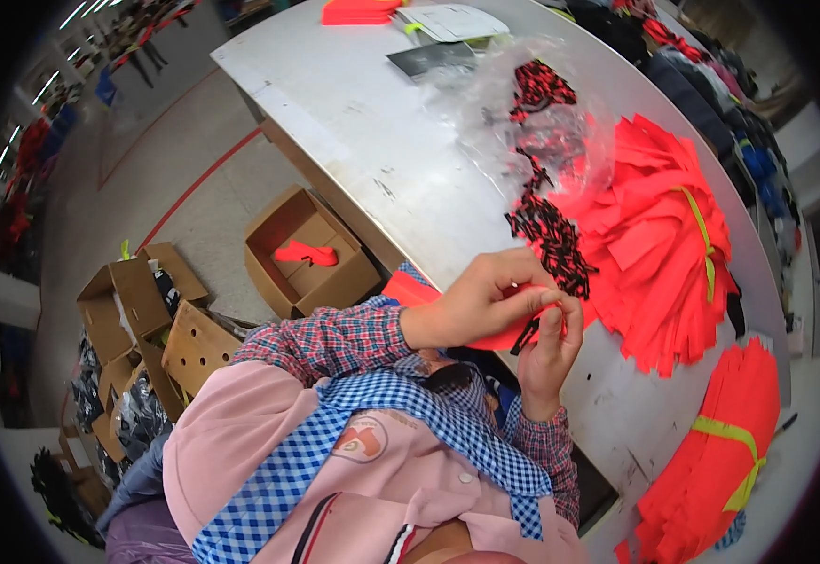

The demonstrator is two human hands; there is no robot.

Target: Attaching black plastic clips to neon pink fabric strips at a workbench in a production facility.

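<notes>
Head view: the left hand [471, 305] and the right hand [549, 348] meet at the near edge of the grey metal desk [354, 132], and both are closed in a pinch on one flat piece of bright orange-red cut fabric [504, 336]. The left hand grips it from above with thumb and fingers; the right hand grips its right end, where a small black strip [526, 336] shows just beside the fingertips. Whether the strip is held with the fabric or is part of it cannot be told. The piece lies between the two hands, touching both, above the desk edge. As a judgement of progress, the work appears to be partway: a loose heap of small black strips [553, 240] lies just beyond the hands, a large fanned bundle of orange-red fabric pieces tied with a yellow band [659, 235] lies to the right of it, and a second tied orange-red stack [720, 442] lies at the near right, so much material looks unprocessed. A clear plastic bag holding more black pieces [532, 117] lies farther off. On the floor to the left, an open brown cardboard box [311, 249] contains one orange-red piece [305, 252].
</notes>
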